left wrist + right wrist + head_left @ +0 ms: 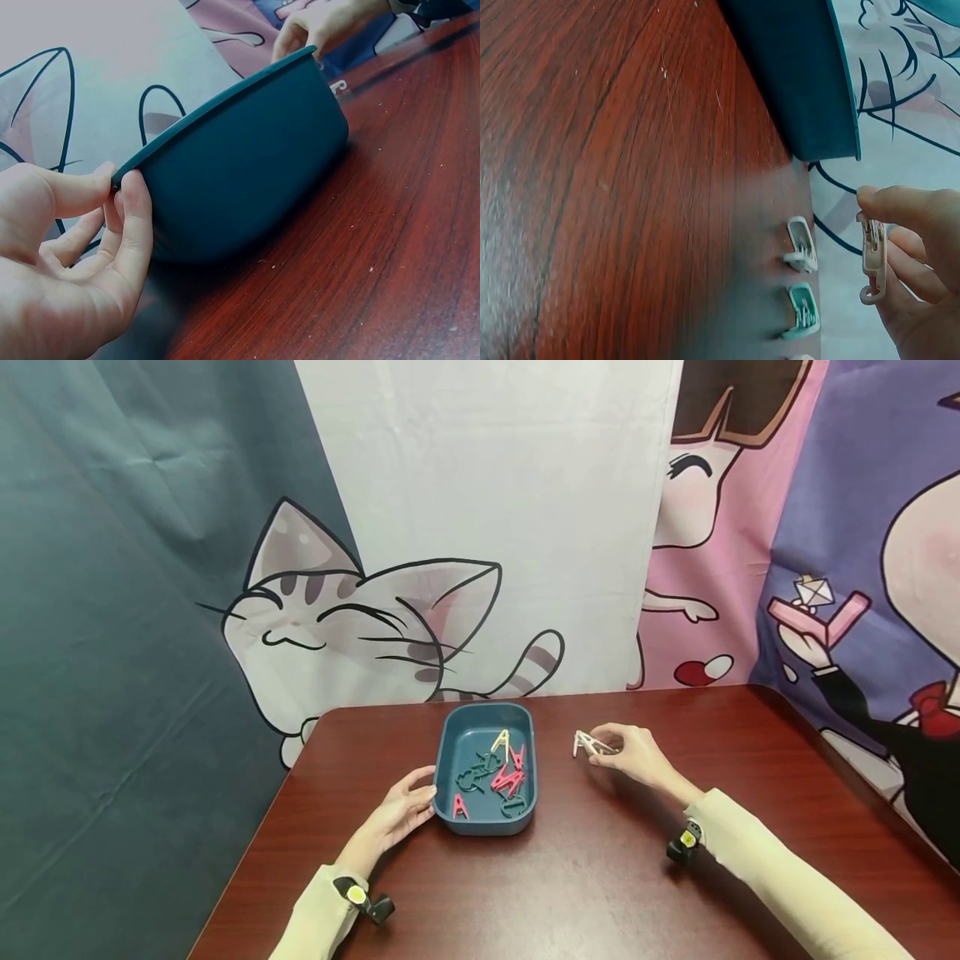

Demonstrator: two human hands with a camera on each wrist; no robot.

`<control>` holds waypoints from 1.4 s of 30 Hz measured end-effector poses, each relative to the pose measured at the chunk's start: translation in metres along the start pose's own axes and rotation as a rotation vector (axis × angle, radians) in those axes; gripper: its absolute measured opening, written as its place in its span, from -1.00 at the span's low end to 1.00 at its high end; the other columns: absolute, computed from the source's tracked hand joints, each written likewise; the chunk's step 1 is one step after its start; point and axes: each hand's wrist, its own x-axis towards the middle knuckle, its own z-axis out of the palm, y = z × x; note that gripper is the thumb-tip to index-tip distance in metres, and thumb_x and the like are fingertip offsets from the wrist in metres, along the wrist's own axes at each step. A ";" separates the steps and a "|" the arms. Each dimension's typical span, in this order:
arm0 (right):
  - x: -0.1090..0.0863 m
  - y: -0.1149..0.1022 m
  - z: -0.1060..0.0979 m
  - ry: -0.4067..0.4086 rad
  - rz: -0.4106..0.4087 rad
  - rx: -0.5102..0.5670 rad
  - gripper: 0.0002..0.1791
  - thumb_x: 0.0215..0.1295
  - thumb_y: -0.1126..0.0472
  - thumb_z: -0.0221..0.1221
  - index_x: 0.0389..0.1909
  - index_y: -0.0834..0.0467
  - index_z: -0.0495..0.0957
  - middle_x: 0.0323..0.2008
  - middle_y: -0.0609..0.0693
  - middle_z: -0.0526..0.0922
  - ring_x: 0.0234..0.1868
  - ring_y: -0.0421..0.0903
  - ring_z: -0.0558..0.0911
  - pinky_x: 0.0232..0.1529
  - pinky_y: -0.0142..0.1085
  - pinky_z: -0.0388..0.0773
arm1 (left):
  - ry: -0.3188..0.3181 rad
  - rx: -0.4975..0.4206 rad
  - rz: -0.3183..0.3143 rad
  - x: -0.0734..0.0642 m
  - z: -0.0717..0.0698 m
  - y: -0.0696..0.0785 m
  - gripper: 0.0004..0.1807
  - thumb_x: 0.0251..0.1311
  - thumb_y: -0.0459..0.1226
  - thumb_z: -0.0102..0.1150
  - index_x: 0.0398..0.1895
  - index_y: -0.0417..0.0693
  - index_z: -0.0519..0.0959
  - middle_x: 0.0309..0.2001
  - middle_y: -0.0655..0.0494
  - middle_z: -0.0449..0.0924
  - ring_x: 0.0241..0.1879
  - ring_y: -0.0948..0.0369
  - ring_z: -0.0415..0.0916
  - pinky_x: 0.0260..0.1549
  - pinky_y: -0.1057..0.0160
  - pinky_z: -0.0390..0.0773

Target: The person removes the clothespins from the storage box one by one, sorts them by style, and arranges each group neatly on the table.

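My left hand (401, 810) pinches the rim of a blue plastic box (486, 828) between thumb and fingers at its left side. To the right of the box, my right hand (636, 757) holds a pale beige clothespin (874, 259) between thumb and fingers, above the table. Below that hand, in the right wrist view, a white clothespin (801, 246) and a green clothespin (804, 311) rest on the table. Inside the box lie a yellow clothespin (506, 740), several pink clothespins (460, 807) and dark green ring-shaped pieces (471, 780).
The box stands on a reddish-brown wooden table (585, 877), near its far edge. Behind the table hangs a printed cloth (510, 527) with a cartoon cat and figures. Each wrist carries a strapped black camera, such as the right camera (682, 843).
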 end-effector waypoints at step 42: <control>-0.018 0.047 -0.043 0.180 0.139 -0.239 -0.50 -0.05 0.17 0.48 -0.07 0.28 0.62 -0.27 0.23 0.73 -0.26 0.10 0.70 -0.30 -0.21 0.51 | 0.012 0.026 -0.018 0.003 -0.002 -0.002 -0.40 0.38 -0.44 -0.05 0.43 -0.18 0.04 -0.21 0.20 0.60 -0.30 0.39 0.56 -0.25 0.45 0.57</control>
